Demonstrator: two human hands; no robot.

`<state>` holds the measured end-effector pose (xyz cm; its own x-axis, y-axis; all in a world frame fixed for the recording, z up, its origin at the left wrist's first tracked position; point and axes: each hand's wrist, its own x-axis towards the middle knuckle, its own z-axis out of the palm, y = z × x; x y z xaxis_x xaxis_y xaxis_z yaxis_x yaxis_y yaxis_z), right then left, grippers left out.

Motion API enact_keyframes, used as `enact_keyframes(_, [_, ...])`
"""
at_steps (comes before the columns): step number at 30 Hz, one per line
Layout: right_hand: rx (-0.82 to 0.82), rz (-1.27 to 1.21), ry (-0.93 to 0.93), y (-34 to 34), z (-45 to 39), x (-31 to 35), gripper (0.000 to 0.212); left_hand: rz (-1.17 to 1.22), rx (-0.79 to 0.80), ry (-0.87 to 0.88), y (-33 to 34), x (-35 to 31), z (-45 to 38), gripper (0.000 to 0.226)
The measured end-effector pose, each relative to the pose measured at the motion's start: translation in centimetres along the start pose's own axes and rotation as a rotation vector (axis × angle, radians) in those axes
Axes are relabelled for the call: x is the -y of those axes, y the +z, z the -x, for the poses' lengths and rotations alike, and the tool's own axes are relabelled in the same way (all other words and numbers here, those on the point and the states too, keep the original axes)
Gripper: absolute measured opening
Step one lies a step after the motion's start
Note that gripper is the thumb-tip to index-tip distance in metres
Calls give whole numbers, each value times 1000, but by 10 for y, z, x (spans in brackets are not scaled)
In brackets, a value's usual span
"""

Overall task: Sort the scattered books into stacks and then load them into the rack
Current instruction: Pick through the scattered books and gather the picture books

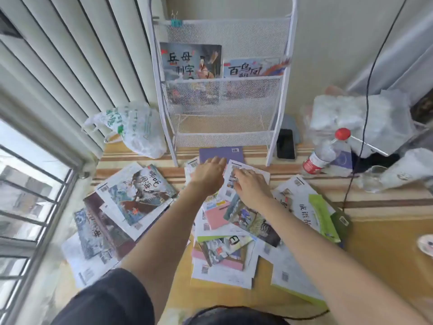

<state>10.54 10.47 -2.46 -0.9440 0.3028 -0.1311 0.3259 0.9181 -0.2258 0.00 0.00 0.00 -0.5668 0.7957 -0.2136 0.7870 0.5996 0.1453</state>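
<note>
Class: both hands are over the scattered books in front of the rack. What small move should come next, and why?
Probably draw the white-backed book under the right hand toward the person to start a stack: the left hand rests on the purple book, the books lie unsorted, and the rack holds only two.

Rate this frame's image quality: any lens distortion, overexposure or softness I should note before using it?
Head view: strong wide-angle distortion bows the rack and the blinds; daylight overexposes the window at left; the picture is soft overall, with small print on the scattered books unreadable, though the large titles on the two books in the rack stay legible; both hands, left hand and right hand, look slightly blurred.
</note>
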Motion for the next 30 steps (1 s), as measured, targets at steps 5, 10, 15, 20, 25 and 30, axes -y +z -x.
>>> enact_keyframes(5, [17,11,33,30,4,-7,27,-25,54,1,46,-11,-4,41])
enact_keyframes(10, [-39,42,124,75,-1,-14,45,35,-21,-37,103,-20,-11,54])
enact_keyframes(15, [-13,36,175,122,5,-17,52,107,-100,-50,153,-15,-12,57])
enact_keyframes(20, [-109,-50,151,132,5,-24,57,88,-167,5,163,-9,-11,73])
enact_keyframes(25, [-208,-40,115,144,3,-26,75,75,-280,0,174,-10,-13,78])
enact_keyframes(30, [-272,-59,87,147,5,-27,61,9,-356,12,181,-8,-15,90])
